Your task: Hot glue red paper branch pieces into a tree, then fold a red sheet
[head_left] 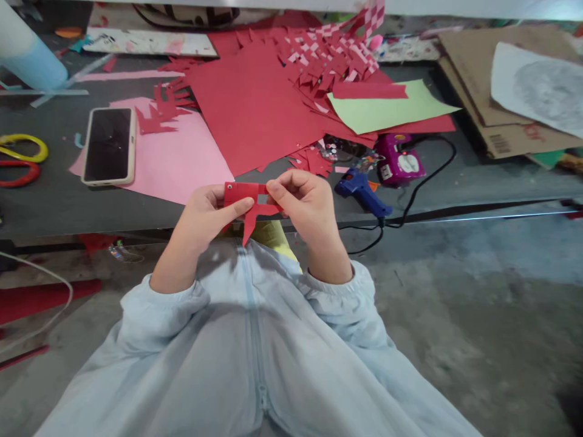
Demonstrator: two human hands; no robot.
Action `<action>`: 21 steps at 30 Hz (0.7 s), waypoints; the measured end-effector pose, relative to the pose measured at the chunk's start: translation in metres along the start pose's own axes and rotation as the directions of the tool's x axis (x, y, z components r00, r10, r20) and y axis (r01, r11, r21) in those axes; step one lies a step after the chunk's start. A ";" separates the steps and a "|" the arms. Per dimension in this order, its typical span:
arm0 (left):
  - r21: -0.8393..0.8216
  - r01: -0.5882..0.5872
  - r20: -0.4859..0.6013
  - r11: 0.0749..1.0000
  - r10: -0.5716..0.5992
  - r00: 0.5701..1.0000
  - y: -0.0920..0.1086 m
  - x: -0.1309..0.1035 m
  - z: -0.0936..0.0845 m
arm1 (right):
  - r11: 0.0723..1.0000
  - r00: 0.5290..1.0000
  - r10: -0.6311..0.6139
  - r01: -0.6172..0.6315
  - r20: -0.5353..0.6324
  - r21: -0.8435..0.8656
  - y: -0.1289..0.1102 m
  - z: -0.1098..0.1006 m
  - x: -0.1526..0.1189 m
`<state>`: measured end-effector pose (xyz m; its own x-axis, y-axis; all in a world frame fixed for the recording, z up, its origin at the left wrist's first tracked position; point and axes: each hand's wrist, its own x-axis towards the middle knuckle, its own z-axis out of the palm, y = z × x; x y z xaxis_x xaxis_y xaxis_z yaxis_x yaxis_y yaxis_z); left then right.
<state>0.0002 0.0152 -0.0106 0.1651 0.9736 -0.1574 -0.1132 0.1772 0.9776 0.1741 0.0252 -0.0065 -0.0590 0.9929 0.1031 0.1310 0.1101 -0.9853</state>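
Observation:
Both hands hold a small red paper cutout [240, 192] in front of the table edge. A small round eye sits near its upper left corner, and pointed strips stick out to the right and downward. My left hand [206, 213] pinches its left part, thumb laid across the front. With thumb and fingertips pressed together, my right hand [303, 203] grips the strips at its right end. A pale gap shows between two of those strips. The fingers behind the paper are partly hidden.
Red sheets [259, 103] and a pink sheet [182, 164] cover the middle. A phone [109, 145] and scissors [22, 161] lie left. To the right are a blue glue gun [364, 191], its cable, a purple box [398, 161], a green sheet [392, 109] and cardboard [473, 91].

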 end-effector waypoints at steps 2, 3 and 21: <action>0.011 0.009 -0.017 1.000 -0.009 1.000 0.000 -0.002 0.000 | 0.998 1.000 -0.005 0.005 -0.006 0.059 0.001 0.001 0.000; 0.010 0.011 -0.024 1.000 -0.011 1.000 0.000 -0.003 -0.001 | 0.996 1.000 -0.003 0.004 -0.013 0.087 0.002 0.002 0.000; 0.068 -0.014 -0.151 0.998 0.024 0.988 -0.009 -0.004 -0.003 | 0.996 0.994 0.082 -0.085 0.079 0.034 0.009 0.004 -0.002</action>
<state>-0.0022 0.0100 -0.0187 0.0129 0.9882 -0.1528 -0.0486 0.1532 0.9870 0.1709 0.0244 -0.0162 -0.1256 0.9920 0.0107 0.1023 0.0237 -0.9945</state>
